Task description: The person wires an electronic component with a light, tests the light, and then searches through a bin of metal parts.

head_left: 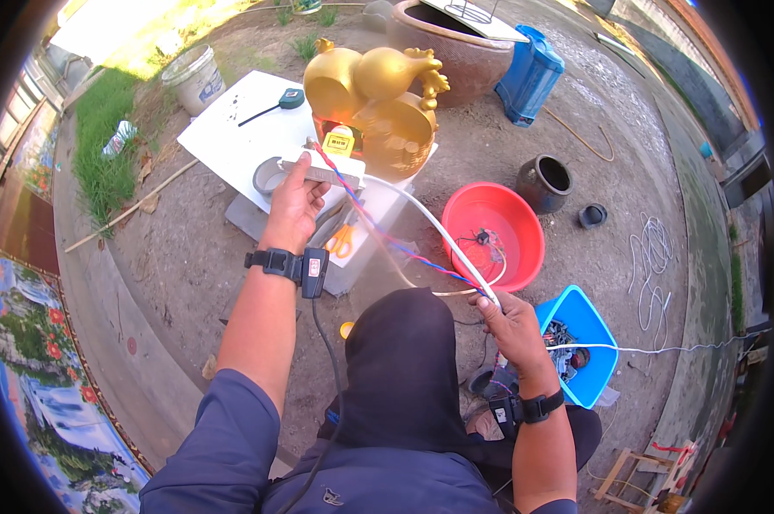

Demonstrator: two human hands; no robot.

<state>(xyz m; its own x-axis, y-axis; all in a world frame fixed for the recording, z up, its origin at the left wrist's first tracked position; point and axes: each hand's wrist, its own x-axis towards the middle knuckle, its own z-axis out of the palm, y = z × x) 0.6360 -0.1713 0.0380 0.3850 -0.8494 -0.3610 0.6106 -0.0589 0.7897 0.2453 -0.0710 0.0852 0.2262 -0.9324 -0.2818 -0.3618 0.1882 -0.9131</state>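
The block (323,176) is out in front of me, over the near edge of the white board (220,141), pinched in my left hand (297,204): thumb on top, fingers partly curled beneath. The red and blue wires (421,260) pass across it, twist together and run down to my right hand (514,325). That hand is closed, thumb against fingers, around the wires and a thick white cable (434,221), which arcs between the block's right end and my grip.

Just beside the block, to the left, lies a grey ring (269,176). Beyond it is a yellow item (338,142), close to the gold figure (378,75); the tape measure (291,98) is farther back on the board. Orange-handled scissors (342,242) lie nearer me, below my left hand.

Past my right hand sits the red basin (524,231), with a cord inside. The blue bin (608,330), holding small parts, is just right of my wrist. Farther out are a dark jar (531,190), a blue jug (528,81) and a wire coil (654,244) on the ground.
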